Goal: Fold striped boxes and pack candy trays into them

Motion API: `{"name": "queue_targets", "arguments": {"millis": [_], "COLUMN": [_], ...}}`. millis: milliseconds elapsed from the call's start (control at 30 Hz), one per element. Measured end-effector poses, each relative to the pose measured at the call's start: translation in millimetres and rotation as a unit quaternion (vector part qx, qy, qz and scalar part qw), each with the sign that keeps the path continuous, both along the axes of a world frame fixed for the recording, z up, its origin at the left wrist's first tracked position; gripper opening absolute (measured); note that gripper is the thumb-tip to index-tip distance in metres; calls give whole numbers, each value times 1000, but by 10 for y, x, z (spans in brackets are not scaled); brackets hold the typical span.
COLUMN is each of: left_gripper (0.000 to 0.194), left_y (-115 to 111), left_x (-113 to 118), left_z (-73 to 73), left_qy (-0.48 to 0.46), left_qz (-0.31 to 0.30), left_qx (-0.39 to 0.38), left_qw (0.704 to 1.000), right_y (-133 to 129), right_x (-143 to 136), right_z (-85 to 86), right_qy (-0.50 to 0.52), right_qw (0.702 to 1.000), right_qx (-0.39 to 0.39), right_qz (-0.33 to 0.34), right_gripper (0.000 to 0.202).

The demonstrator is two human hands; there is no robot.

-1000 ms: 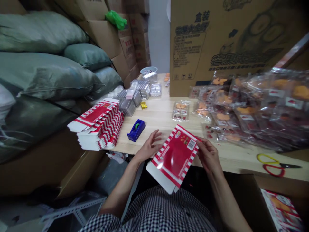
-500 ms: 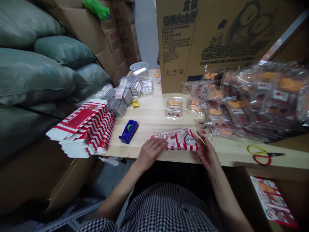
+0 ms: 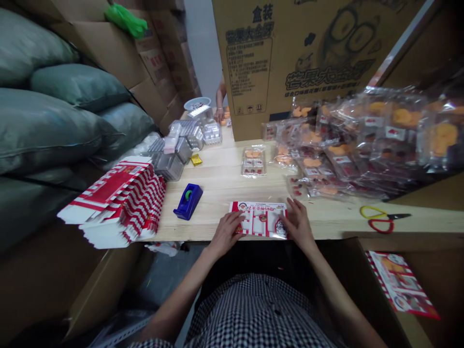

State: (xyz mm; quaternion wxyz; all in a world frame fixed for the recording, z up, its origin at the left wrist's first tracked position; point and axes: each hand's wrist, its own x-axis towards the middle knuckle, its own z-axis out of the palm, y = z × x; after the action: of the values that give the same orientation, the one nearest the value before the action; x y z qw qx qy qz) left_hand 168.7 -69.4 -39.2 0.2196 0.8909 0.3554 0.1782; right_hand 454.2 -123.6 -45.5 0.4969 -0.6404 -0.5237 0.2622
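Note:
A flat red-and-white printed box (image 3: 259,221) with window-like panels lies near the table's front edge, its large face up. My left hand (image 3: 226,233) grips its left end, fingers over the top and thumb by the near edge. At the right end, my right hand (image 3: 297,224) holds the box with the thumb on its face and the fingers along the far corner. To the left stands a blue tape dispenser (image 3: 188,201) with green tape. A stack of flattened red-and-white boxes (image 3: 119,193) sits farther left.
Clear-wrapped candy packs (image 3: 348,145) pile up at the right, with a single pack (image 3: 253,161) apart. Scissors (image 3: 384,216) lie at the right edge. Plastic trays (image 3: 177,145) stand at the back left, before a big carton (image 3: 250,72). Another person's hand (image 3: 219,113) shows behind.
The box has turned from tilted to flat, with its large face up. My right hand has shifted onto its right end. Another person's arm has appeared beside the big carton.

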Motion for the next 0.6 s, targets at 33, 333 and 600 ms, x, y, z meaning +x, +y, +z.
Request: {"name": "queue_targets", "arguments": {"millis": [33, 333, 600], "left_gripper": [57, 60, 96], "left_y": [22, 1229, 2436], "left_x": [-2, 603, 1519], "left_z": [21, 422, 210], "left_qy": [9, -64, 21], "left_qz": [-11, 170, 366], "left_qx": [-12, -46, -170], "left_qw": [1000, 982, 915], "right_y": [-7, 134, 65], "right_x": [-14, -179, -224], "right_z": [19, -104, -94], "right_qy": [-76, -346, -363], "right_qw": [997, 907, 911], "right_qx": [0, -122, -56], "right_qz": [30, 208, 187], "right_gripper": [76, 92, 90]}}
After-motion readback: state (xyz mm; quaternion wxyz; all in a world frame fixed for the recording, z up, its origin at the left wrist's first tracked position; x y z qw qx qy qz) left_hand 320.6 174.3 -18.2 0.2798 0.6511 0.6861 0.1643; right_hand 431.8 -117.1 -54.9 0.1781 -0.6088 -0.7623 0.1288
